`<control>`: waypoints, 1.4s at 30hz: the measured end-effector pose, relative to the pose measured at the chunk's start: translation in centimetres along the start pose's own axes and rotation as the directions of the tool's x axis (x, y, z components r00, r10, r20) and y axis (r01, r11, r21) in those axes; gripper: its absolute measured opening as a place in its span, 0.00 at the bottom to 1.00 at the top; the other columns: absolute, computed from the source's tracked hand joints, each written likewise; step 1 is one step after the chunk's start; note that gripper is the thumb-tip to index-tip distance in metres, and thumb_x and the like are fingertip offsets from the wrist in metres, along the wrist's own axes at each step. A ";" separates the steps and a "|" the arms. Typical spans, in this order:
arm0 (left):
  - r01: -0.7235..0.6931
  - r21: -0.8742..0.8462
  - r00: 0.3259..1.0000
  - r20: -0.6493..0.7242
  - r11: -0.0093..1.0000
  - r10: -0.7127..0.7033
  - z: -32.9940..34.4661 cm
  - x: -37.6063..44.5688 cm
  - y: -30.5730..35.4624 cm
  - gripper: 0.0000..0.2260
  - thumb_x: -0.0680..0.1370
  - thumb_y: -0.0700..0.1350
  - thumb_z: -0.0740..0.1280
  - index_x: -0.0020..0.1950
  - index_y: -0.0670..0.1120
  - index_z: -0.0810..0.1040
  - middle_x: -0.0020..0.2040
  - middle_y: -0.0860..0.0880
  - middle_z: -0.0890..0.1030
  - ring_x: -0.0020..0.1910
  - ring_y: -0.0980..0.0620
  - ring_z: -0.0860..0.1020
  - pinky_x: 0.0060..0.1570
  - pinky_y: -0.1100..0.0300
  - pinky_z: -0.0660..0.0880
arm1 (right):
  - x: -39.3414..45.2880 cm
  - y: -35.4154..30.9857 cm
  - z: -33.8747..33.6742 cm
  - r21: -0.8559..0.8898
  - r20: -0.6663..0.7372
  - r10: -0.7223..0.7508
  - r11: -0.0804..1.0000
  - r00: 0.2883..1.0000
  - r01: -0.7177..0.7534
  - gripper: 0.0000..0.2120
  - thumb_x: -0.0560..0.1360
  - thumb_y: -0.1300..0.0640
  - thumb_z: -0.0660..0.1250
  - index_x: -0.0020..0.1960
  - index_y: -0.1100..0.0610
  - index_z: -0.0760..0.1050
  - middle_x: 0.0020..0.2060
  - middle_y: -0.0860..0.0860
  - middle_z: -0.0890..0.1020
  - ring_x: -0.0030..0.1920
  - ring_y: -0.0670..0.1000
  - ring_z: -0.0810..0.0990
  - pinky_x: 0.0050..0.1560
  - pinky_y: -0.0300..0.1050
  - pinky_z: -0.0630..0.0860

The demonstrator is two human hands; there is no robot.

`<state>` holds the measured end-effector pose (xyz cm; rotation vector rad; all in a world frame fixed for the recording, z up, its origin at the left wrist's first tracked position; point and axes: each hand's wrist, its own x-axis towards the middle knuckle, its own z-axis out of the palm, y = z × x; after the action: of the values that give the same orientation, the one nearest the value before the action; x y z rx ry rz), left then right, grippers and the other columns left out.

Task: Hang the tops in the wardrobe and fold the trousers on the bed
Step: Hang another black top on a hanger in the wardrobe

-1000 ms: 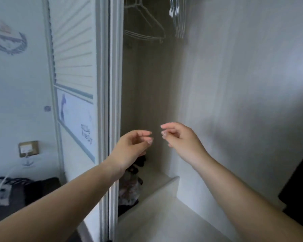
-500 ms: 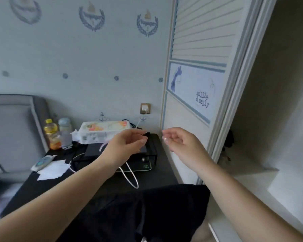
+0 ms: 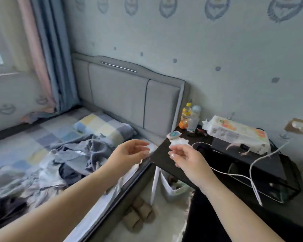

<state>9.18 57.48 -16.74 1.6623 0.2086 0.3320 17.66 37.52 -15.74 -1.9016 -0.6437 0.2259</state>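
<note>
View is being swung from wardrobe to bed (image 3: 42, 137). Left hand (image 3: 129, 154) & right hand (image 3: 187, 159) are being held up, fingers loosely curled, gripping nothing. Clothes pile (image 3: 73, 154) is lying on bed; next garment prob. being fetched.

Crumpled cloth clothes (image 3: 73, 154), glossy black nightstand (image 3: 243, 165)

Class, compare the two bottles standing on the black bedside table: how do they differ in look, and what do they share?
The yellow-capped bottle holds orange liquid; the clear bottle looks pale and colourless. The yellow-capped bottle stands nearer the headboard; the clear bottle stands on its other side, towards the tissue pack. Both stand upright, side by side, at the back of the bedside table.
</note>
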 end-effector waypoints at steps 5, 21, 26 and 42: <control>0.105 -0.002 0.967 -0.233 0.994 -0.102 -10.2 -4.0 -3.4 0.07 0.76 0.41 0.70 0.50 0.52 0.81 0.45 0.54 0.85 0.42 0.58 0.82 0.44 0.66 0.77 | 4.6 -1.9 9.6 0.029 0.246 -0.067 0.998 0.967 0.062 0.07 0.76 0.55 0.67 0.50 0.43 0.77 0.45 0.42 0.83 0.48 0.39 0.80 0.53 0.42 0.78; 0.407 -0.199 0.501 -0.767 0.891 -0.400 -29.1 -11.1 -14.0 0.08 0.76 0.40 0.69 0.54 0.49 0.81 0.48 0.51 0.85 0.48 0.60 0.82 0.42 0.69 0.76 | 17.6 -3.5 38.2 0.137 0.786 -0.107 0.991 0.609 -0.003 0.06 0.76 0.56 0.67 0.51 0.45 0.77 0.48 0.44 0.83 0.50 0.40 0.81 0.51 0.41 0.77; 0.485 -0.332 0.301 -0.805 0.809 -0.511 -32.6 -12.9 -17.5 0.07 0.77 0.41 0.69 0.54 0.49 0.80 0.49 0.51 0.83 0.49 0.56 0.81 0.44 0.65 0.75 | 20.3 -2.0 46.1 0.063 0.876 -0.029 0.997 0.482 -0.054 0.06 0.77 0.56 0.66 0.50 0.46 0.78 0.47 0.45 0.83 0.50 0.42 0.81 0.52 0.43 0.77; 0.437 -0.616 0.037 -0.716 0.655 -0.697 -43.8 -21.9 -26.5 0.05 0.76 0.44 0.70 0.48 0.55 0.81 0.49 0.53 0.83 0.51 0.55 0.81 0.42 0.63 0.75 | 16.6 -1.7 65.8 -0.200 0.942 0.186 0.980 0.281 0.022 0.06 0.76 0.57 0.67 0.50 0.48 0.80 0.45 0.45 0.83 0.51 0.45 0.81 0.55 0.45 0.76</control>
<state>-24.63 94.49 -40.96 0.7703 1.6856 0.6351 2.14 99.21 -39.32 -1.7946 -1.4060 1.5631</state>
